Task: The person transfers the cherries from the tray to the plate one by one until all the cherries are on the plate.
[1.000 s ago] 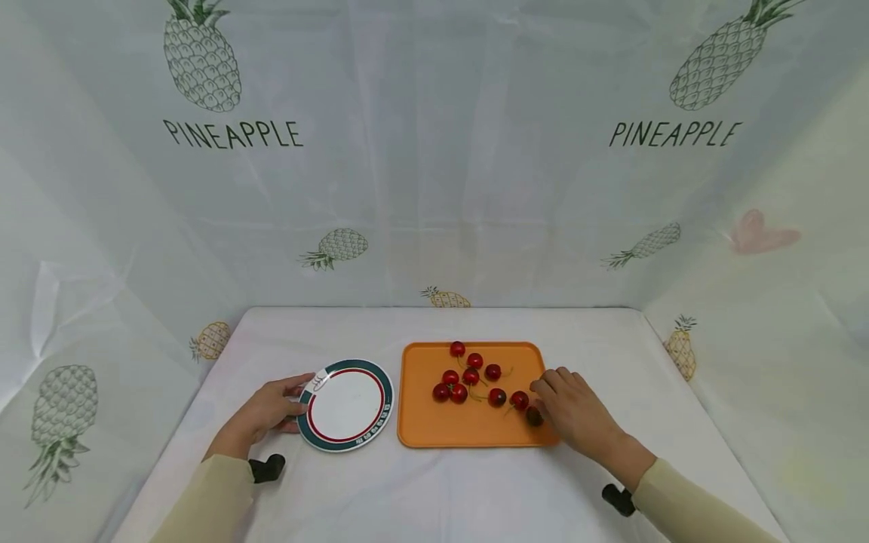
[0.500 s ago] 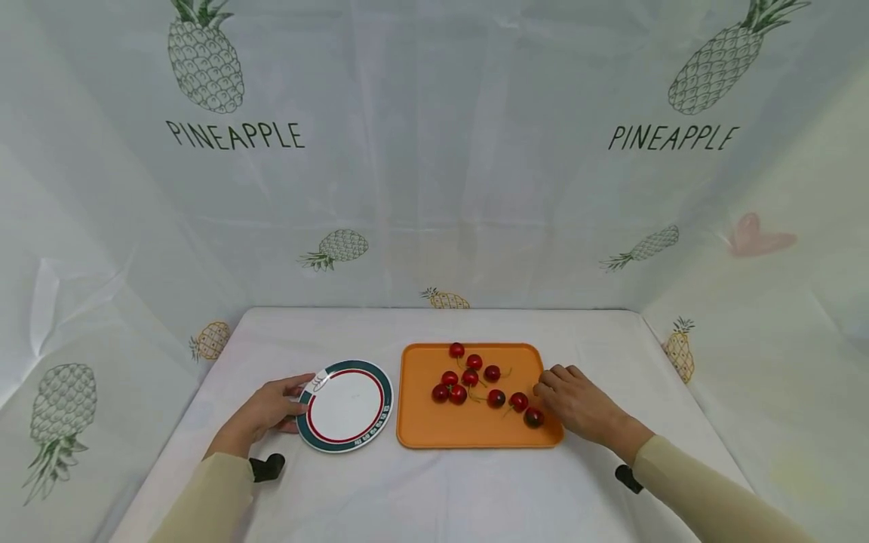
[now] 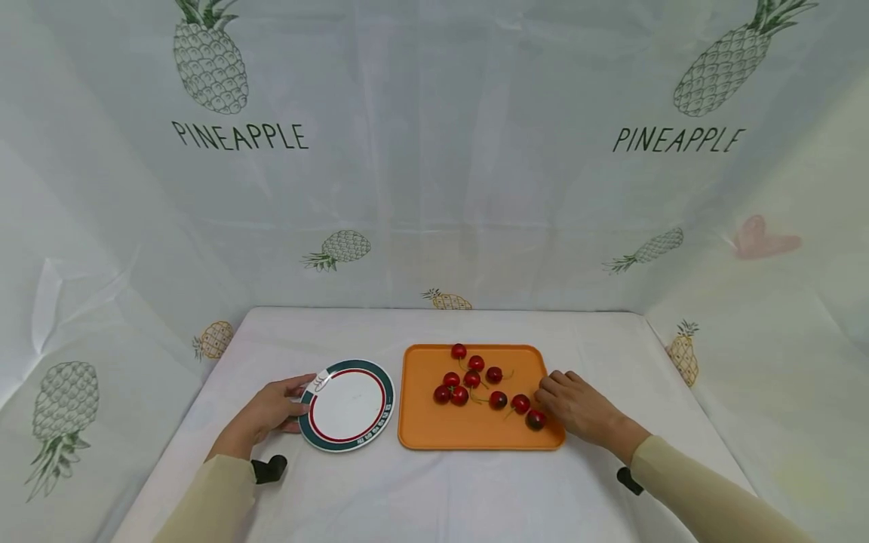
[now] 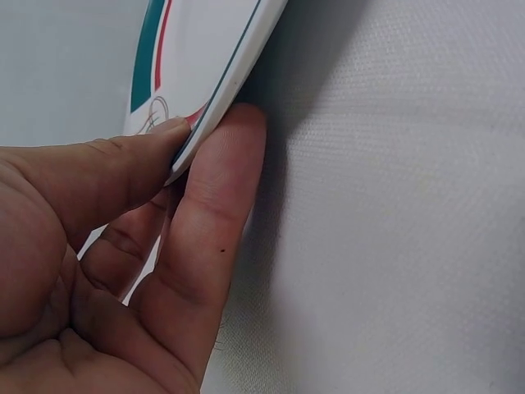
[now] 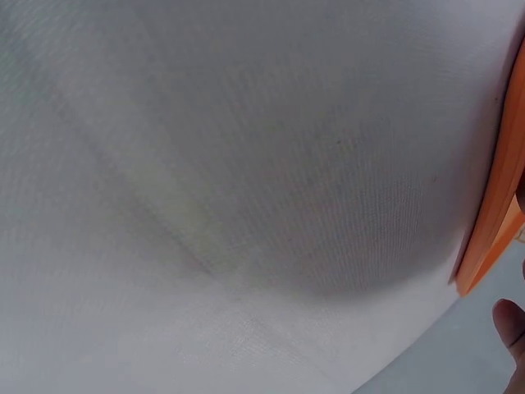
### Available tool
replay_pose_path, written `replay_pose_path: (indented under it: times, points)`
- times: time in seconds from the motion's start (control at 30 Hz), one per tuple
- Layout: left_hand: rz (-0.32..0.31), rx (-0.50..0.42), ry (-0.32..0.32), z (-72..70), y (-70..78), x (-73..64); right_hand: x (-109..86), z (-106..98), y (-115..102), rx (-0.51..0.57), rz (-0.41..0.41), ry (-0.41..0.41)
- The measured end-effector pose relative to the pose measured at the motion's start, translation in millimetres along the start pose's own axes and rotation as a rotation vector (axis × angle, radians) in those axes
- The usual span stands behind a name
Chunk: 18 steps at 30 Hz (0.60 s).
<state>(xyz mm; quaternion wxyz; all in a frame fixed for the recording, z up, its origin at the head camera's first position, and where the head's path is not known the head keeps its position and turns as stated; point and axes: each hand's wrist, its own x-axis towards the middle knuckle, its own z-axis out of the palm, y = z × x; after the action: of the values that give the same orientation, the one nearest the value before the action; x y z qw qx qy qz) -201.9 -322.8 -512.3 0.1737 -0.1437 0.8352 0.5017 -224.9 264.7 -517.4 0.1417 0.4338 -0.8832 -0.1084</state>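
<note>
My left hand (image 3: 271, 407) grips the left rim of a round white plate (image 3: 346, 407) with a green border and a red ring. In the left wrist view the thumb lies on top of the rim and a finger (image 4: 221, 164) supports it from below. My right hand (image 3: 577, 407) is at the right edge of an orange tray (image 3: 462, 435), beside the nearest dark-red cherry (image 3: 535, 420). The right wrist view catches only parts of fingers (image 5: 509, 320) near the tray's rim (image 5: 497, 189); the rest is out of frame, so its hold is unclear.
Several red cherries (image 3: 459, 396), some with stems, lie in the middle and right of the tray. Plate and tray stand side by side on a white-covered table (image 3: 434, 498). A pineapple-print cloth (image 3: 434, 188) closes off the back and sides.
My right hand has shifted slightly right, uncovering the dark-red cherry it partly hid a second ago. My left hand and the plate have stayed in place.
</note>
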Motion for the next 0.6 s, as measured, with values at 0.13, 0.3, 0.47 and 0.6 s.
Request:
replay_pose_path:
  times: [0.13, 0.3, 0.47, 0.6]
  points:
    - [-0.001, 0.001, 0.008, -0.6, -0.4, 0.2, 1.8, 1.4, -1.3, 0.000, 0.003, -0.009]
    - [-0.003, -0.004, 0.019, 0.9, -0.5, -0.8, 1.9, 0.2, -1.0, -0.028, 0.010, -0.043]
    - [0.005, -0.012, 0.017, 3.0, -0.2, -2.6, -1.8, -5.8, 4.4, -0.044, 0.008, -0.045]
    - [0.016, -0.021, 0.017, 3.0, 0.2, -4.6, -5.3, -12.9, 14.0, -0.001, 0.010, 0.009]
